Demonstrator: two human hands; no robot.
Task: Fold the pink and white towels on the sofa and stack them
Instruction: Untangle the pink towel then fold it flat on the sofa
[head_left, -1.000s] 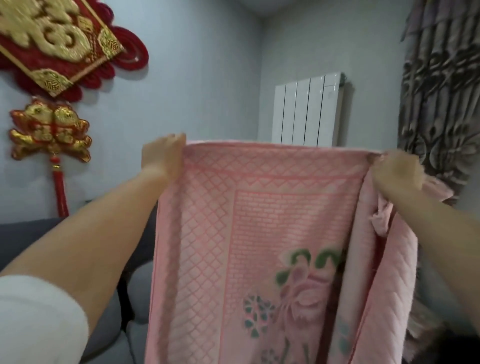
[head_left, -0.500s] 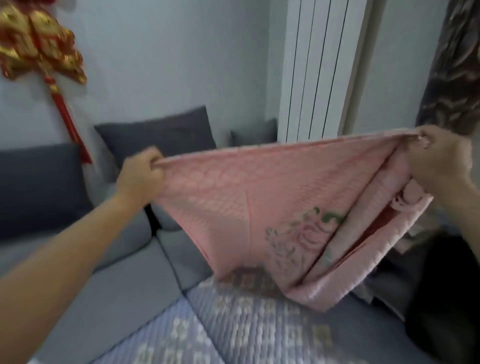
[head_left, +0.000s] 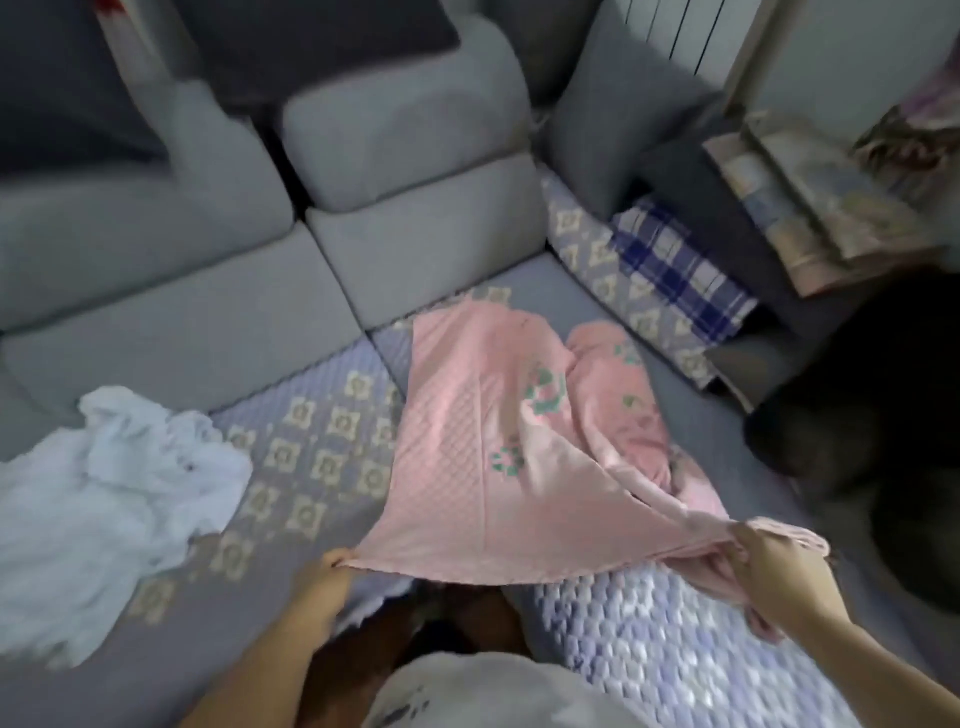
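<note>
Keep both hands (left hand (head_left: 332, 569), right hand (head_left: 763, 558)) pinching the pink towel (head_left: 483, 441) corners. Pull taut, flatten the bunched right side on the sofa (head_left: 171, 312).

Whole shot is smeared with motion blur, so the flower print on the pink towel (head_left: 483, 441) is just green-and-pink blobs. The white towel (head_left: 104, 499) runs off the left edge of the frame. The left hand (head_left: 324, 582) is soft-edged and its fingertips tuck under the towel's corner. At the right hand (head_left: 774, 566), bunched fabric hides the grip. The dark mass (head_left: 883, 415) at right is too murky to name.
</note>
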